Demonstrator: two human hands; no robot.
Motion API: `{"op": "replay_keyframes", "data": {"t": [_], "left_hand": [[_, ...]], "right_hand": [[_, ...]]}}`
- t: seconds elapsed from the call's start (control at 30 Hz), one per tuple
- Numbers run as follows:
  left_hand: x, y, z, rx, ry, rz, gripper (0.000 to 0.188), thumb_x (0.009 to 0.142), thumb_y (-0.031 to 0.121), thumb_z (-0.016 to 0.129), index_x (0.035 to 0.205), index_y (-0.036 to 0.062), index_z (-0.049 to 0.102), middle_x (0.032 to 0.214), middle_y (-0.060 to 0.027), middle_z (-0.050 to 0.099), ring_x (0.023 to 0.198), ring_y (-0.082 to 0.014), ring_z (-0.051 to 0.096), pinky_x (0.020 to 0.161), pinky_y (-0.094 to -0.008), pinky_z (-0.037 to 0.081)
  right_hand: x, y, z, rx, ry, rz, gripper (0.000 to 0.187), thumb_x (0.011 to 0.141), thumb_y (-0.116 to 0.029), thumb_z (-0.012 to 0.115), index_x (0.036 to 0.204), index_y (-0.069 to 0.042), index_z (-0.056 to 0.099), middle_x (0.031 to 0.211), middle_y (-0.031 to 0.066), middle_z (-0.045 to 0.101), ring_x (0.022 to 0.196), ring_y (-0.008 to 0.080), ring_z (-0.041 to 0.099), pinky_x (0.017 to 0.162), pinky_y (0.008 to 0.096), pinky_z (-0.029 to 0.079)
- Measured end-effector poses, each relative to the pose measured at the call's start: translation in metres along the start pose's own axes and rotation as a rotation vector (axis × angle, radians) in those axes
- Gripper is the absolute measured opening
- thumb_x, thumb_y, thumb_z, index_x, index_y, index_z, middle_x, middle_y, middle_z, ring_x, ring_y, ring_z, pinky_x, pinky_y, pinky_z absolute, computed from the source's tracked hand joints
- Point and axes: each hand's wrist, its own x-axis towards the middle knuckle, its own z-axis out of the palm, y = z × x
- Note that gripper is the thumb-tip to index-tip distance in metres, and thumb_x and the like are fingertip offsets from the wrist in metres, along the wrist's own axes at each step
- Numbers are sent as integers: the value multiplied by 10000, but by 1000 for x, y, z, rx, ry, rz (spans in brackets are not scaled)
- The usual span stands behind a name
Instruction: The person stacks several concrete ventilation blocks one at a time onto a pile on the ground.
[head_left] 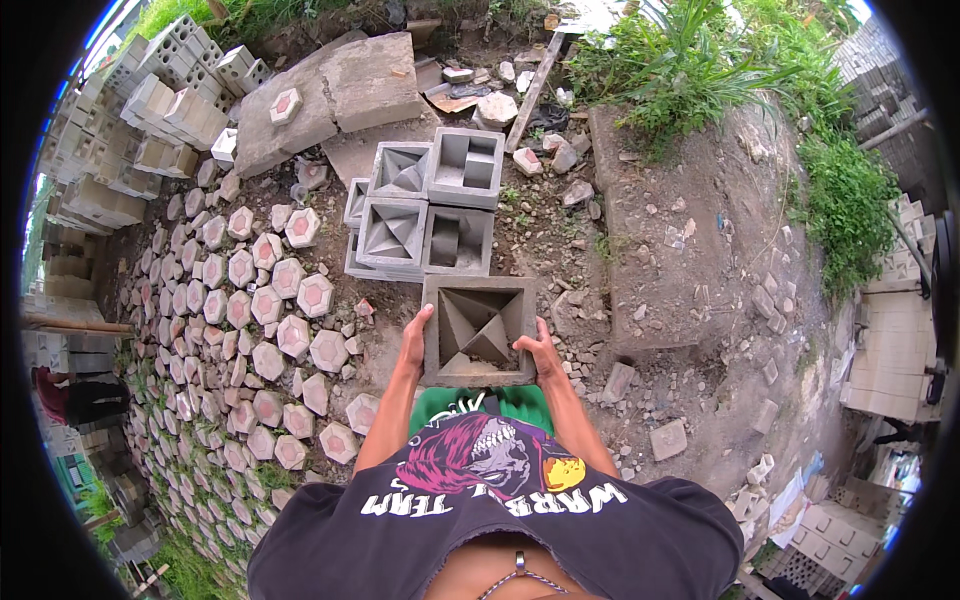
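Observation:
A square concrete breeze block [468, 322] with slanted inner faces is held in front of my body. My left hand [415, 338] grips its left side, with the thumb along the edge near the top. On the opposite side my right hand [543, 352] is closed round the block, its thumb hooked over the rim. Most of the fingers are hidden along the outer sides. Just beyond the held block stands a stack of similar grey breeze blocks [393, 230], some with slanted faces and some with stepped square openings.
Hexagonal pavers [267, 304] with reddish centres cover the ground at left. Stacked hollow blocks [172, 112] stand at far left. A cracked concrete slab [330, 88], rubble [496, 108] and a wooden plank [535, 90] lie beyond. A raised slab [690, 240] is at right. Someone in dark trousers [98, 402] is at the left edge.

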Motion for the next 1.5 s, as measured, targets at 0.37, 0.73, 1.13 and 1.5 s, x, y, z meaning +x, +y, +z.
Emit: {"op": "replay_keyframes", "data": {"t": [0.37, 0.73, 1.13, 1.5], "left_hand": [[81, 44, -4, 641, 94, -33, 514, 738, 157, 626, 1221, 2, 538, 1104, -158, 634, 1047, -260, 603, 905, -363, 473], [171, 60, -37, 1299, 193, 81, 632, 734, 236, 625, 1278, -55, 489, 890, -314, 640, 856, -439, 638, 839, -479, 507], [250, 39, -67, 1257, 305, 119, 680, 742, 229, 618, 1346, -25, 439, 819, -288, 646, 809, -428, 641, 790, -482, 500], [274, 53, -64, 1274, 310, 26, 683, 772, 242, 624, 1388, 38, 409, 904, -277, 657, 857, -428, 638, 827, -493, 487]], "right_hand": [[105, -16, 20, -14, 8, 106, 964, 562, -50, 697, 1431, -123, 286, 1147, 168, 526, 1017, 260, 552, 832, 395, 498], [207, 8, 44, -44, 20, 75, 788, 644, -63, 639, 1369, -66, 333, 1043, 94, 537, 863, 181, 529, 751, 317, 464], [298, 13, 61, -202, 62, 22, 643, 653, -56, 606, 1263, -9, 407, 1009, 85, 563, 891, 161, 546, 739, 293, 478], [324, 26, 70, -205, 164, -41, 663, 659, -43, 599, 1295, -43, 410, 1028, 81, 571, 860, 167, 557, 745, 298, 481]]}}
